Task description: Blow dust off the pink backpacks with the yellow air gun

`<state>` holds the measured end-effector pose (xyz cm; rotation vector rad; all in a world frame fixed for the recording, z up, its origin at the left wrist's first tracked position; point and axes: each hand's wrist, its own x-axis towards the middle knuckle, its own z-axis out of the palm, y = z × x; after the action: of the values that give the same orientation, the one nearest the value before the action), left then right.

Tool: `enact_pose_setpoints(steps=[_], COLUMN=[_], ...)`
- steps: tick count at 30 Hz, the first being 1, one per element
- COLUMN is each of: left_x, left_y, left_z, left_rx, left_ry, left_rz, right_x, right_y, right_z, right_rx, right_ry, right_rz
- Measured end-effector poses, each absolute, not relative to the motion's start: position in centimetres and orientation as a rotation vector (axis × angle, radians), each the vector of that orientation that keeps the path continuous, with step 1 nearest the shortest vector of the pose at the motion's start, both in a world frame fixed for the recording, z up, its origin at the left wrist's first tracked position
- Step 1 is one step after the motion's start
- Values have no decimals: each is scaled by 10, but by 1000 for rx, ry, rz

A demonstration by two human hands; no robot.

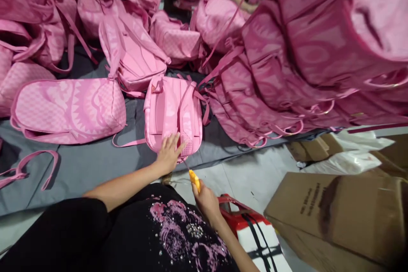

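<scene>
i am pressing my left hand point(168, 153), fingers spread flat, on the lower edge of the pink fabric backpack point(172, 110) lying strap-side up on the grey cloth point(95, 165). my right hand point(205, 199) is gripping a small yellow-handled cutter point(194, 178) just beside it. with the blade sitting so near my fingertips, a slip could nick them or the fabric.
</scene>
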<state>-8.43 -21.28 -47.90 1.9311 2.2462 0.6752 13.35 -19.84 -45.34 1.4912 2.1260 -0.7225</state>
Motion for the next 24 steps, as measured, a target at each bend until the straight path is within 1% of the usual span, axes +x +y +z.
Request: enact_pose_setpoints(steps=[2,4,8,14,16,19,21,24], left_x=[-76,-75,-81,-79,-79,-82,-85,-89], left_y=[-191,-174,-170,-163,-149,-125,-110,-97], left_z=[-489,-495,-503,-520,-512,-474,-436,-387], left_rx=[2076,2067,2185,2216,2182,2054,1883,1533], left_ry=[2204,2191,2098,2210,2169,2121,2155,2175], left_rz=[260,73,6,-112,-16,293,639,1356], right_x=[139,143,148,152,158,171,182,195], right_y=[-196,-194,-196,-196,-194,-195,-200,-211], right_z=[-458,-461,-469,-482,-484,-485,-483,-478], right_rx=[1516,1544,1586,1629,1698,1839,1947,1978], right_ry=[2126,2126,2112,2158,2192,2356,2510,2691], right_rz=[-746,-770,-819,-920,-966,-1135,-1261,-1439])
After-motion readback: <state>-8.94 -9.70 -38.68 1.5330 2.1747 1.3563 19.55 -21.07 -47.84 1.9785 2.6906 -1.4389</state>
